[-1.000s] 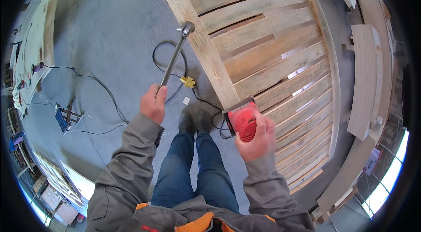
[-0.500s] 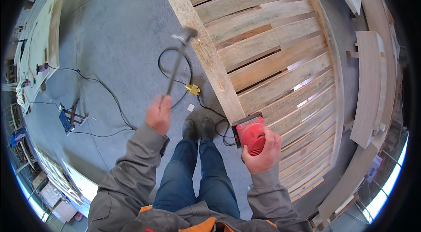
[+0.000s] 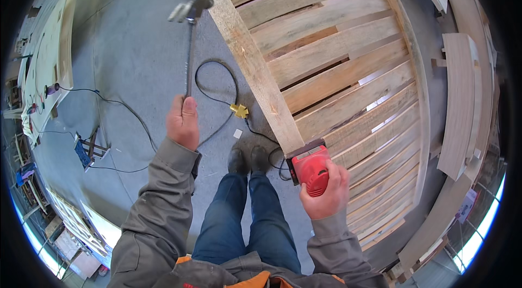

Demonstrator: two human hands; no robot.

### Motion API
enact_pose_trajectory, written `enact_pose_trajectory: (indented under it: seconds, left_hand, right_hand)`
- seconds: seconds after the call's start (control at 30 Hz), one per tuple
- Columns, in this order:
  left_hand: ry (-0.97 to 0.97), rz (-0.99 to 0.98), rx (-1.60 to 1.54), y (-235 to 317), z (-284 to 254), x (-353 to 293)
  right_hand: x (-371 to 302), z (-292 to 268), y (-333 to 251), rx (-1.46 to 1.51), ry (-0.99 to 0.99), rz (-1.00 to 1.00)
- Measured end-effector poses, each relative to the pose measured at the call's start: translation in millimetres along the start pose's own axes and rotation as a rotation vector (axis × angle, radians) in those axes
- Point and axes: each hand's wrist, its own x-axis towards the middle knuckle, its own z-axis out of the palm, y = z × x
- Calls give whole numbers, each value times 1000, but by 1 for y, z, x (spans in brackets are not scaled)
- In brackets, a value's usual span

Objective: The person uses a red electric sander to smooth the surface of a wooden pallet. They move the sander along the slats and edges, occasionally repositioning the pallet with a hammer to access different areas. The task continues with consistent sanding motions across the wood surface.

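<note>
My left hand (image 3: 184, 122) is closed round the handle of a claw hammer (image 3: 190, 54). The hammer stands up away from me, its metal head left of the pallet-like frame and apart from it. My right hand (image 3: 326, 190) grips a red power sander (image 3: 311, 165), which rests at the near left corner of the wooden frame. Long side boards and many cross slats make up this slatted wooden frame (image 3: 255, 65), with narrow gaps between the slats. The sander's underside is hidden.
A yellow cord splitter (image 3: 238, 110) lies on the concrete floor with a looped black cable (image 3: 237, 84) around it. A small folding stool (image 3: 91, 149) stands at left. Pale panels (image 3: 54, 65) lean at far left; curved boards (image 3: 455, 103) lie along the right.
My left hand has moved left and away from me, and the hammer's head has swung back from the frame's side board. My right hand and the sander have stayed at the corner.
</note>
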Motion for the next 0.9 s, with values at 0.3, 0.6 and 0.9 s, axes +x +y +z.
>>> enact_pose_trajectory:
  seconds: [0.3, 0.6, 0.9]
  left_hand:
    - [-40, 73, 142, -9, 5, -5]
    - [-33, 102, 157, -13, 9, -3]
    - [-3, 158, 292, -35, 11, 3]
  right_hand:
    - [6, 0, 4, -28, 53, -50]
    - [1, -1, 3, -34, 42, -38]
    - [9, 4, 2, -26, 66, -33]
